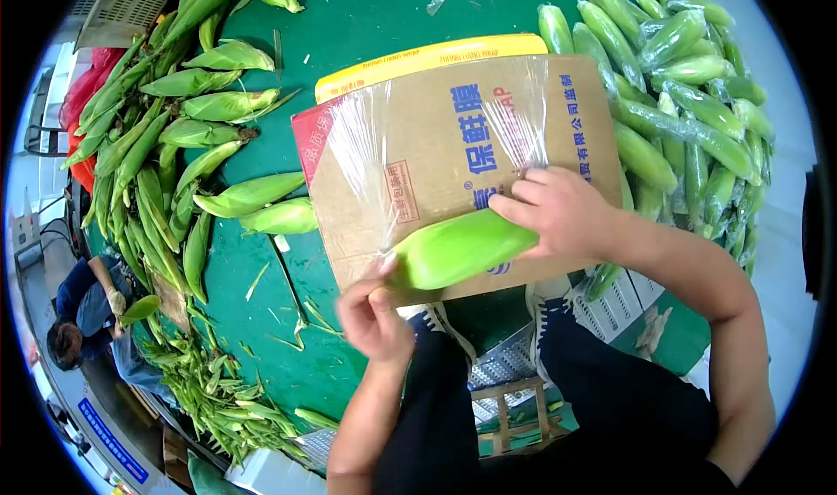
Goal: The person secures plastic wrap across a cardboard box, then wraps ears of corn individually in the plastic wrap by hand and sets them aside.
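Observation:
A green ear of corn in its husk (462, 249) lies across the near part of a printed cardboard box (427, 146). Clear cling film (362, 137) stretches in two pleated bands from the box's far edge, where a yellow strip (436, 54) shows, down towards my hands. My left hand (375, 316) is closed at the corn's left end, thumb and fingers pinching the film edge. At the other end, my right hand (558, 211) has its fingers curled round the film, its lower side touching the corn.
Unwrapped corn ears (139, 146) pile up on the left of the green table (349, 6). Film-wrapped ears (689, 102) are heaped on the right. Husk scraps (218, 399) gather at lower left, where another person (91, 312) holds an ear. A wooden stool (510, 412) stands below.

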### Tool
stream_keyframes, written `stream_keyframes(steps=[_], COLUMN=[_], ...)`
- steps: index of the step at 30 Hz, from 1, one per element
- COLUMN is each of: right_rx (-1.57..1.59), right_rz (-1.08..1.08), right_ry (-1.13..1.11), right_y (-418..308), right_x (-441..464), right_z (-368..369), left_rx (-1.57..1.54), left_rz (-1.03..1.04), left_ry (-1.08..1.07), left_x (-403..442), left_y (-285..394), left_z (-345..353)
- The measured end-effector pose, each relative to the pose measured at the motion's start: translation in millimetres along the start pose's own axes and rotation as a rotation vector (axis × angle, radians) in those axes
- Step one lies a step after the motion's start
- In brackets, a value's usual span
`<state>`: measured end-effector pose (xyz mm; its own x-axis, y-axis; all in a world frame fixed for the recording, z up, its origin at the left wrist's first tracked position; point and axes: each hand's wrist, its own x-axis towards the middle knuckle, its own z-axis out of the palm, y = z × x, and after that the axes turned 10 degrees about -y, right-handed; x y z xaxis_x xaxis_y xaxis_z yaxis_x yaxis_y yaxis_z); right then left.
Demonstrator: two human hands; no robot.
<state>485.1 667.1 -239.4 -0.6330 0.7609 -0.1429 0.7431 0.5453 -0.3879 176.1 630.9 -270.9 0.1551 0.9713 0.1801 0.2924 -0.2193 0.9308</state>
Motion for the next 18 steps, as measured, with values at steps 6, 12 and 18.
stream_keyframes(steps=[6, 12, 18], right_rx=[0.031, 0.074, -0.013], right_rz=[-0.01, 0.096, -0.121], right_ry=[0.275, 0.497, 0.343], right_y=[6, -1, 1], right_x=[-16, -16, -25], right_z=[26, 36, 33], left_rx=[-0.62, -1.013, -0.705], left_rz=[-0.761, -1.016, -1.072], left_ry=[0.064, -0.153, -0.394], left_x=[58, 57, 67], left_y=[26, 2, 12], left_z=[-10, -27, -8])
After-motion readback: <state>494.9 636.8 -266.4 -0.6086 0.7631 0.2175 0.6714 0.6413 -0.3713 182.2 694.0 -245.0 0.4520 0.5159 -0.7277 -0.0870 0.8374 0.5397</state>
